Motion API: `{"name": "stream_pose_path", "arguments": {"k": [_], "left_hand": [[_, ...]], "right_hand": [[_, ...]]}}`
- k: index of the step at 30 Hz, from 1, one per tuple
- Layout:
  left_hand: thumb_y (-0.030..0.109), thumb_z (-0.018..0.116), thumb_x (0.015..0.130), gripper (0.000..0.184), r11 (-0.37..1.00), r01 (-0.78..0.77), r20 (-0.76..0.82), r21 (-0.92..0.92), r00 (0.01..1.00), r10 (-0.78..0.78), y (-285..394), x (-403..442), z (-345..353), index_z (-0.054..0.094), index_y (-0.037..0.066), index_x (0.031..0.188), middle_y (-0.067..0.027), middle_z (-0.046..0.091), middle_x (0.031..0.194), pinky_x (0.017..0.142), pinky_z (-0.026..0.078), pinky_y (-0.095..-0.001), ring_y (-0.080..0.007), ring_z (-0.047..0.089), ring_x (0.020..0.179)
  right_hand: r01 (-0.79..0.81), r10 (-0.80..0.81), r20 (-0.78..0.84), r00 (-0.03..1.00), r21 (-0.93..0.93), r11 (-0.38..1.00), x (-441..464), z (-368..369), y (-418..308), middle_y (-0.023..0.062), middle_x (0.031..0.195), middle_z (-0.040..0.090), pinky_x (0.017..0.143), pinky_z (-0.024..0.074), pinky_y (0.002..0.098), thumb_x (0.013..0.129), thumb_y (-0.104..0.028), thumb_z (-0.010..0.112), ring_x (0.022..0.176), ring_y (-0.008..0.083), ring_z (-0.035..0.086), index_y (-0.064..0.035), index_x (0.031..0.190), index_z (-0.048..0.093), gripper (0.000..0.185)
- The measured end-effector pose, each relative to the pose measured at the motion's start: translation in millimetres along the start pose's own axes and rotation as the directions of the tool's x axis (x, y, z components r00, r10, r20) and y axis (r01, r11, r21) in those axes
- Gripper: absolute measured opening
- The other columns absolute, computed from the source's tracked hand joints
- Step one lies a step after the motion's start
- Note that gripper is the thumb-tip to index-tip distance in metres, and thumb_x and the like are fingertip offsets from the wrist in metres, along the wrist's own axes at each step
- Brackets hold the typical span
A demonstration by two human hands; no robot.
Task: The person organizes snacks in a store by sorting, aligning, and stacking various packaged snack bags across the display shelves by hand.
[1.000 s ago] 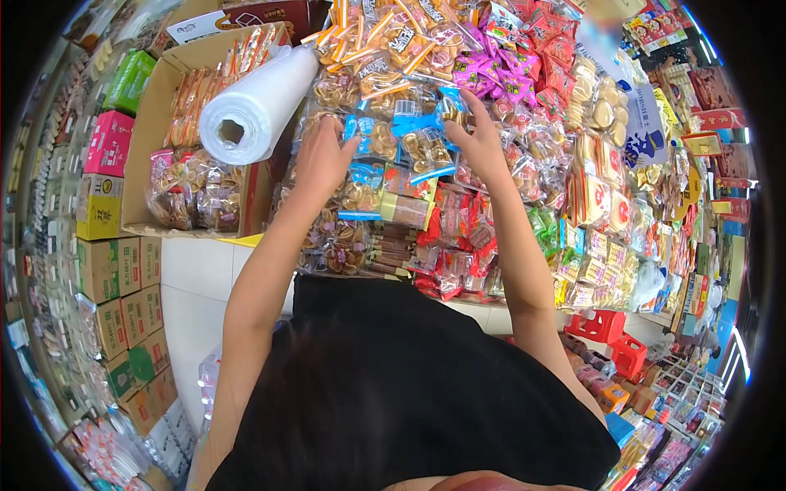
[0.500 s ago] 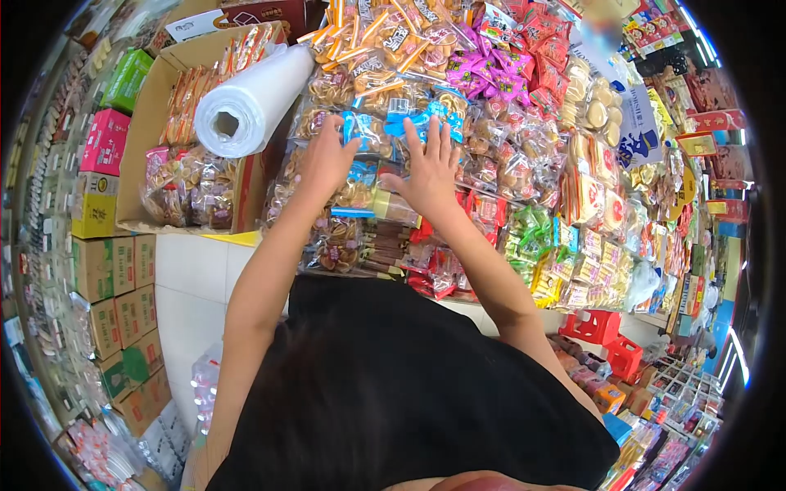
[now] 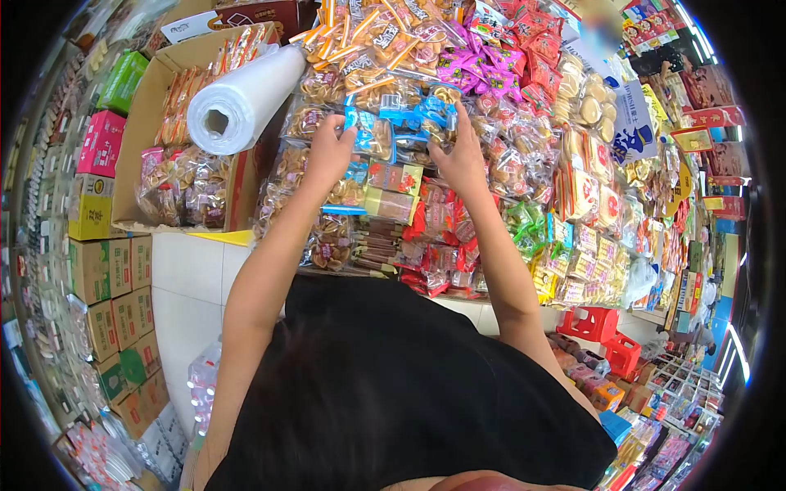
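Both my hands are over a display heaped with bagged snacks. My left hand (image 3: 331, 155) has its thumb and fingers bent round the left end of a blue-and-clear snack packet (image 3: 373, 136). My right hand (image 3: 462, 164) curls at the right end of a second blue-and-clear snack packet (image 3: 427, 114), thumb below and fingers along its far side. These two packets lie side by side on top of the pile. Below them sits a flat packet with a gold-brown label (image 3: 391, 196), apart from my hands.
A roll of clear plastic bags (image 3: 246, 100) lies across the edge of a cardboard box (image 3: 131, 164) of snacks at left. Purple packets (image 3: 483, 65) and red packets (image 3: 542, 53) are piled beyond. Stacked cartons (image 3: 102, 270) stand at left, red stools (image 3: 589, 323) at right.
My right hand has shifted right, going from spread flat over the packets to curled at one packet's end. My left hand stays by its packet. The gold-brown labelled packet shows more fully.
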State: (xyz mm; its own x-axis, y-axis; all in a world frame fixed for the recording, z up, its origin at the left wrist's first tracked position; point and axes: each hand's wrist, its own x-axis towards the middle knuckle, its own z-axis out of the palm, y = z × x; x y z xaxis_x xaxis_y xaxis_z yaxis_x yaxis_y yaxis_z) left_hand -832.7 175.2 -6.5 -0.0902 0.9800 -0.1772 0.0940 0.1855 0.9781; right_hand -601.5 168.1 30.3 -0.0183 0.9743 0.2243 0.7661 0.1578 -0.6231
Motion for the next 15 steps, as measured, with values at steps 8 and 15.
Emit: {"name": "stream_pose_path", "arguments": {"k": [8, 15], "left_hand": [[0.012, 0.054, 0.092, 0.027, 0.994, 0.045, 0.022, -0.102, 0.999, -0.043, -3.5, -10.0, -25.2, 0.052, -0.004, 0.114, -0.0101, 0.061, 0.092, 0.054, 0.054, -0.0267, -0.0141, 0.062, 0.068], [0.014, 0.055, 0.092, 0.025, 0.986, 0.154, 0.162, -0.067, 0.977, -0.142, -5.3, -42.2, -31.9, 0.056, -0.001, 0.112, -0.0085, 0.063, 0.086, 0.056, 0.055, -0.0268, -0.0123, 0.061, 0.069]], "right_hand": [[-0.166, 0.159, 0.048, 0.986, 0.294, 0.941, 17.6, -22.6, 28.9, 0.0113, 0.105, 0.064, 0.085, 0.0484, 0.0349, 0.077, -0.012, 0.072, 0.099, 0.0219, 0.062, 0.0007, 0.123, 0.048, 0.054], [-0.134, 0.120, 0.061, 0.991, 0.522, 0.842, 16.5, -25.8, 47.4, 0.0068, 0.099, 0.063, 0.080, 0.0481, 0.0285, 0.081, -0.004, 0.067, 0.088, 0.0139, 0.060, -0.0003, 0.115, 0.050, 0.038]]}}
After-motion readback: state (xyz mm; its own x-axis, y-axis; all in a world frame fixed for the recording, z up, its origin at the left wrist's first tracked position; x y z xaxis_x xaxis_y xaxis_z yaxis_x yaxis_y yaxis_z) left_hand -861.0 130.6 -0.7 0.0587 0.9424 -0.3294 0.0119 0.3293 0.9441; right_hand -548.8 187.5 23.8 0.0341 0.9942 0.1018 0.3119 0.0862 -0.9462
